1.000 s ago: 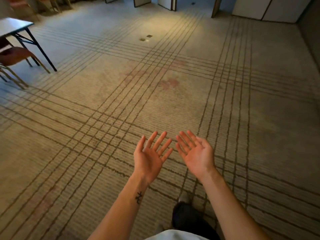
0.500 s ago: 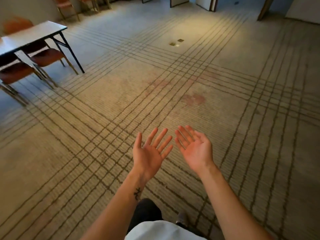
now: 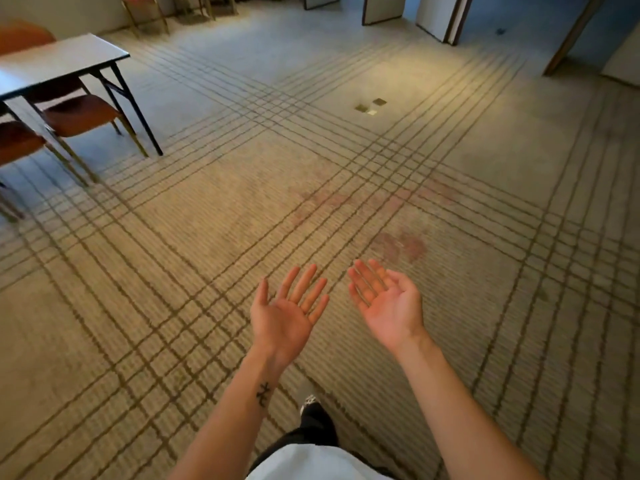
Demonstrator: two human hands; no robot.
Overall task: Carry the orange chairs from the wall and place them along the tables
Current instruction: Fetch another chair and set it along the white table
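**Hands empty, between carries: next chair is at the far wall**

Your left hand [image 3: 287,317] and right hand [image 3: 388,306] are both out in front, palms up, fingers straight and spread. Nothing is in either. They hang over the bare carpet floor [image 3: 485,306] mid-room, well apart from any chair.

Chair status:
- Two orange chairs [image 3: 81,114] are tucked under the near edge of the table [image 3: 62,60], at its right end.
- An orange backrest [image 3: 24,36] shows past the table's far edge.
- The wall chairs [image 3: 143,8] stand at the far-left edge of the floor, against the wall [image 3: 69,15]. Only legs and part of a seat are in frame, so I can't give a count.

My read: this is the fetch step, not a placement.

Next move as I see it:
- Head for the wall chairs.
- Take one with both hands, by the backrest and seat frame.
- Lift the legs clear of the carpet.
- Bring it to a free spot along the table.
- Mind the table leg [image 3: 138,112] angling out at the right corner when you set down.

Most of the table is out of frame, so I can't tell which edge has free places.
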